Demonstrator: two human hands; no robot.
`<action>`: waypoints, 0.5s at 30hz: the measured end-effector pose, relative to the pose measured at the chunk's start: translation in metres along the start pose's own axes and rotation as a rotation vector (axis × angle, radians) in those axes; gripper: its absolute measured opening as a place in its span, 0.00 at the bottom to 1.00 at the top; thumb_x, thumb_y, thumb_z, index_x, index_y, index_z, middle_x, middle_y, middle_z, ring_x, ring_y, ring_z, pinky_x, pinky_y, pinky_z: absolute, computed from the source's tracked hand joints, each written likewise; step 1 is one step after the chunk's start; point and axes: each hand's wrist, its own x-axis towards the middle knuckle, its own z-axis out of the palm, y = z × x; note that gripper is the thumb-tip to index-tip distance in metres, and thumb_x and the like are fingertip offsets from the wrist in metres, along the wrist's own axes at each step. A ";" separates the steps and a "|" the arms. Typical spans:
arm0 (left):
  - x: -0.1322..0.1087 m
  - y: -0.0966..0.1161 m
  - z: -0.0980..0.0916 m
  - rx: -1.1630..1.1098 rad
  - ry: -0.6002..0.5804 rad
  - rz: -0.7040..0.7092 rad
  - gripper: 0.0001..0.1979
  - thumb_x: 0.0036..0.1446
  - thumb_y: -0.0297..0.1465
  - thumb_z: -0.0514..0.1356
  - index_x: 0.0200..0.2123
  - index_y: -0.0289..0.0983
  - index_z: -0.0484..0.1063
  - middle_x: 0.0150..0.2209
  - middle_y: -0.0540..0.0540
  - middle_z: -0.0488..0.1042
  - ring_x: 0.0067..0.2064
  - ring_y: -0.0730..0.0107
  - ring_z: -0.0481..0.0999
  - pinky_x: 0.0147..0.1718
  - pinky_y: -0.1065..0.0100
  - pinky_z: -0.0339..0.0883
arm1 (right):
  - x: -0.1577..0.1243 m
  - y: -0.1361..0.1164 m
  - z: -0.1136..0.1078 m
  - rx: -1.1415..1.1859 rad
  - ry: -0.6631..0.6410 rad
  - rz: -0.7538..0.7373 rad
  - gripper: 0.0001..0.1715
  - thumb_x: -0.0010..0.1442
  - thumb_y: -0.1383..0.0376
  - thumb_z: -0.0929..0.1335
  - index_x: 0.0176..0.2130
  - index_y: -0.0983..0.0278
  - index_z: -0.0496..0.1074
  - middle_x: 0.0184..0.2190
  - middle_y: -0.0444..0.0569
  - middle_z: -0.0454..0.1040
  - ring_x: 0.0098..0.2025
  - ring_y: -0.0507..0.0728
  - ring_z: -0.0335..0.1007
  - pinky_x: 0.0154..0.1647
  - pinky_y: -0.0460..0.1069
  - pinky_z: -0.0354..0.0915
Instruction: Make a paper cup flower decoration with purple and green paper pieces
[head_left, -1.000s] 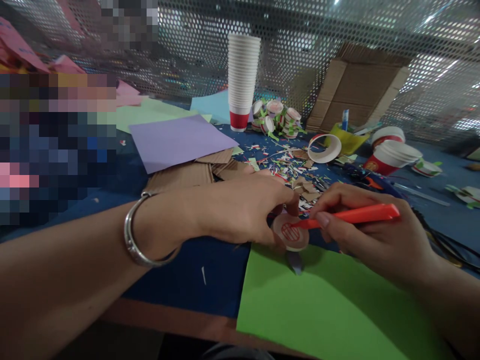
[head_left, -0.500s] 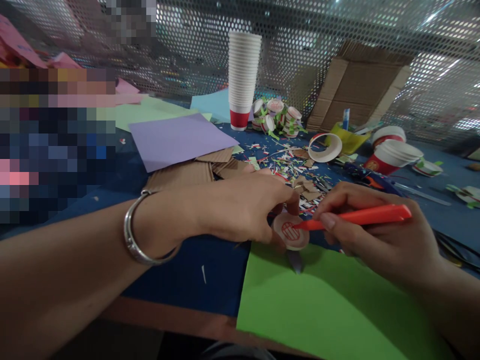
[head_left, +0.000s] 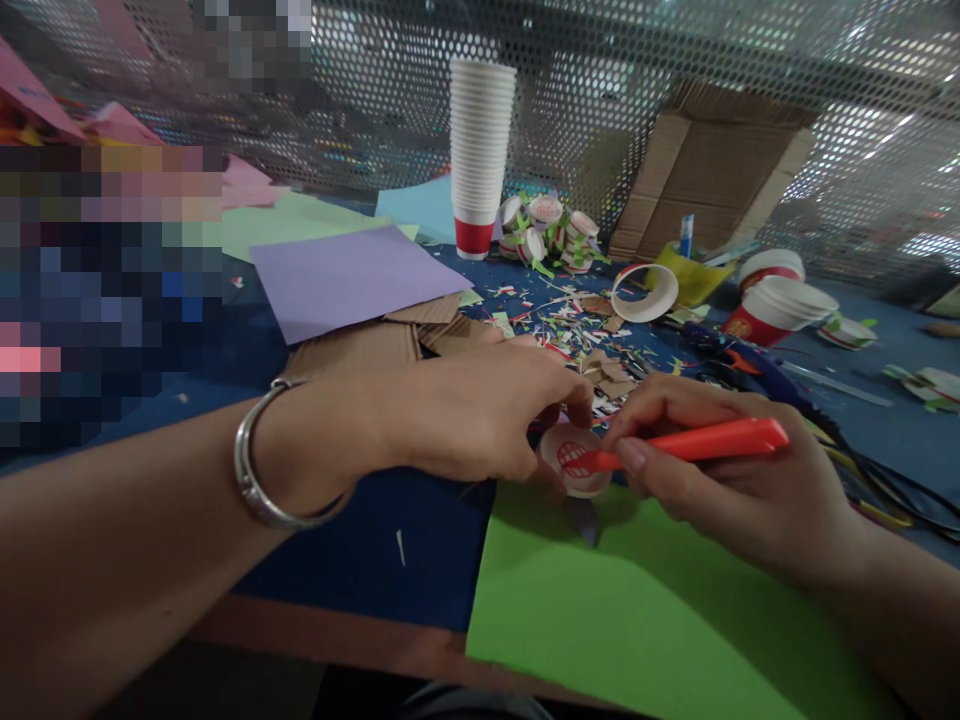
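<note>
My left hand [head_left: 480, 405], with a silver bracelet at its wrist, grips the edge of a small round paper cup base [head_left: 596, 478]. Red curved and straight lines mark the cup base's pale face, and a purple paper piece [head_left: 582, 520] sticks out below it. In my right hand [head_left: 720, 465] is a red marker pen [head_left: 716, 440], its tip at the red lines. Both hands are above the corner of a green paper sheet [head_left: 637, 610]. Parts of the left fingers are hidden behind the cup base.
A tall stack of paper cups [head_left: 482, 150] stands at the back, beside several small cup-base pieces with green strips [head_left: 551, 235]. Paper scraps [head_left: 570, 320] litter the blue table. Purple paper [head_left: 360, 280] lies on cardboard at left. A blue glue gun [head_left: 757, 365] and cables are at right.
The red marker has shifted left over the drawn lines, with my right hand moving along. More red lines show on the cup base. My left hand keeps its hold.
</note>
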 end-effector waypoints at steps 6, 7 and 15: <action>0.000 0.000 0.001 0.017 0.006 0.001 0.16 0.52 0.38 0.69 0.44 0.41 0.78 0.38 0.50 0.79 0.37 0.65 0.74 0.34 0.64 0.57 | 0.000 0.001 0.001 0.010 -0.002 0.014 0.06 0.63 0.69 0.69 0.35 0.58 0.74 0.26 0.40 0.74 0.25 0.50 0.69 0.25 0.48 0.61; 0.000 0.000 0.001 0.013 0.004 0.002 0.16 0.52 0.39 0.69 0.44 0.41 0.78 0.38 0.50 0.79 0.38 0.65 0.74 0.34 0.64 0.58 | 0.001 0.001 0.001 0.007 -0.005 0.013 0.05 0.63 0.69 0.69 0.35 0.59 0.74 0.26 0.40 0.74 0.25 0.50 0.68 0.25 0.48 0.61; -0.001 0.001 0.000 0.045 0.009 -0.018 0.20 0.52 0.41 0.69 0.47 0.41 0.77 0.42 0.47 0.80 0.42 0.60 0.74 0.39 0.62 0.57 | 0.000 0.004 -0.003 -0.035 0.030 0.020 0.08 0.65 0.68 0.68 0.32 0.60 0.71 0.24 0.40 0.71 0.23 0.49 0.65 0.24 0.47 0.61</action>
